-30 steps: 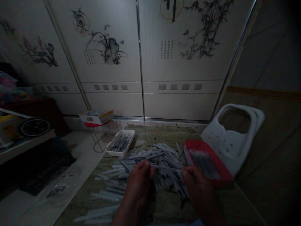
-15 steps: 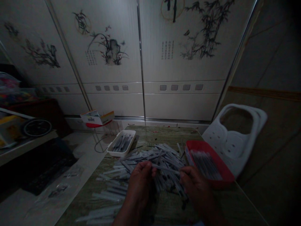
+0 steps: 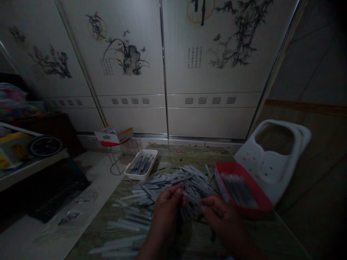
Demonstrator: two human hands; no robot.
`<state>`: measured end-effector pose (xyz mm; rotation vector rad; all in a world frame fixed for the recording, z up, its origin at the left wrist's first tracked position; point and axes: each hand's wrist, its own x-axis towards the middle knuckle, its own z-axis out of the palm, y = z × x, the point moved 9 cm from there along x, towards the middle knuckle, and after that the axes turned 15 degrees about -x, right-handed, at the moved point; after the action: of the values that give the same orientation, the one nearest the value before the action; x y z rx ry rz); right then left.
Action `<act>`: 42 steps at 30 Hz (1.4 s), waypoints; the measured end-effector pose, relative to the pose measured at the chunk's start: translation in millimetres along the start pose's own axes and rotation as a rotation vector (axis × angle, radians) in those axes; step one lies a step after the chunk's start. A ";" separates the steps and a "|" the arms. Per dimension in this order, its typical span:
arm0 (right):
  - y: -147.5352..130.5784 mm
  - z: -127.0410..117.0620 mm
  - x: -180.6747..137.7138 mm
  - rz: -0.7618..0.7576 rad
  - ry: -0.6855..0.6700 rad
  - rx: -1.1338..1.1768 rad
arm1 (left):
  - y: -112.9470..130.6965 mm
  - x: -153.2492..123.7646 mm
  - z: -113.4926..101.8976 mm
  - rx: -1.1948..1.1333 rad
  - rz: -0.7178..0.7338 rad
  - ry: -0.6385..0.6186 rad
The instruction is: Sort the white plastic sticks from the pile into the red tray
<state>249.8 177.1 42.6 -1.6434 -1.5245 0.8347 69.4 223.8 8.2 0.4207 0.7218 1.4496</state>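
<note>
A heap of thin pale tubes (image 3: 173,182), like pen barrels, lies spread over the greenish table (image 3: 189,155). My left hand (image 3: 166,209) hovers over the near side of the heap with its fingertips pinched together on one of the tubes. My right hand (image 3: 221,218) is close beside it, fingers curled in a pinch at the heap's edge; what it holds is too dark to name. A white tray (image 3: 141,164) with dark sticks sits at the table's far left. A red tray (image 3: 244,189) filled with more tubes stands just right of my right hand.
A white plastic chair (image 3: 273,159) leans at the table's right side. Painted sliding doors (image 3: 162,65) close off the back. On the floor to the left are a small printed box (image 3: 114,135), plastic bags (image 3: 70,216) and a low shelf with clutter (image 3: 29,151).
My hands have drawn closer together; the long tube stretched between them a second ago is no longer spanned. The view has shifted slightly right.
</note>
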 end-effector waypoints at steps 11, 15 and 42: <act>-16.2 -3.5 -6.0 -0.058 0.032 -0.007 | 1.6 -10.7 6.1 0.001 0.042 0.036; -16.3 -3.4 -8.2 -0.068 0.055 0.005 | 0.5 -11.2 4.6 0.026 0.062 0.034; -12.6 -24.9 -0.1 -0.035 0.015 -0.215 | 15.0 -11.4 19.3 0.213 0.090 -0.025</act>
<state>264.4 175.3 66.3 -1.7654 -1.6757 0.6563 71.6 217.3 34.3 0.6416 0.8496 1.4542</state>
